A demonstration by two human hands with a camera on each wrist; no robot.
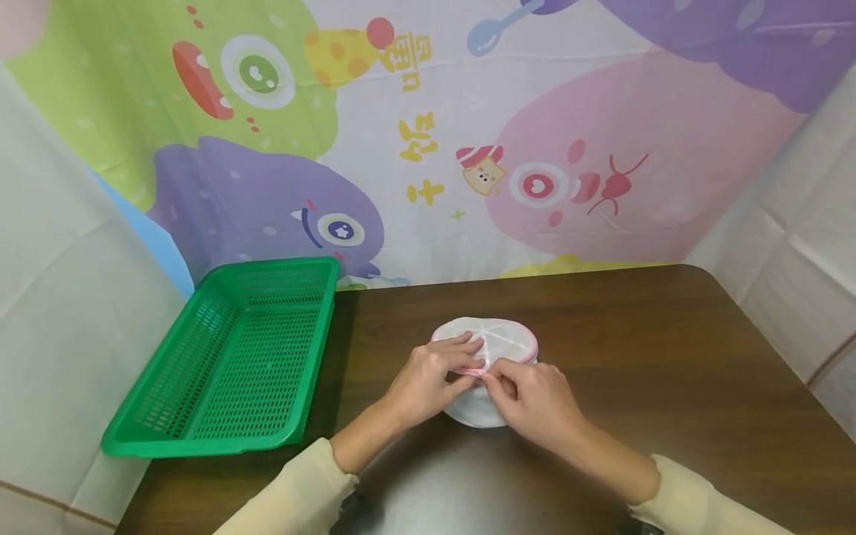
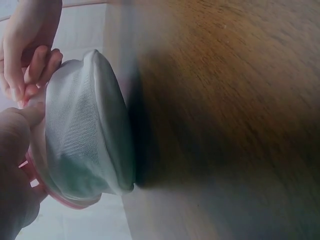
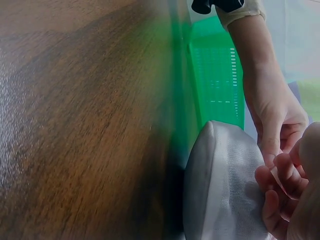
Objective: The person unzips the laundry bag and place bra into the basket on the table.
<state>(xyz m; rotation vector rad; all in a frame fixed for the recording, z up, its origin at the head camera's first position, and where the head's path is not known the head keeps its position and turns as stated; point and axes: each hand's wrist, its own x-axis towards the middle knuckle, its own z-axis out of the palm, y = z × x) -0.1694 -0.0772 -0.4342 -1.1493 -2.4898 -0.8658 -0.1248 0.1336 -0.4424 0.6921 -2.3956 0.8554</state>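
A round white mesh laundry bag [image 1: 511,338] with pink edging stands on the table in front of me. Its lid lies over the top, and in the left wrist view the mesh side wall [image 2: 75,120] bulges between the edging and the base. My left hand [image 1: 428,375] pinches the pink edge at the front, thumb below and fingers spread over the lid. Right beside it, my right hand [image 1: 538,397] pinches the same edge between thumb and curled index finger. The fingers hide the small part held there.
On the left of the brown wooden table [image 1: 642,349] sits a green perforated plastic basket [image 1: 200,448]. Behind the table hangs a cloth [image 1: 435,245] printed with cartoon monsters. Pale wall coverings [image 1: 816,245] close in both sides.
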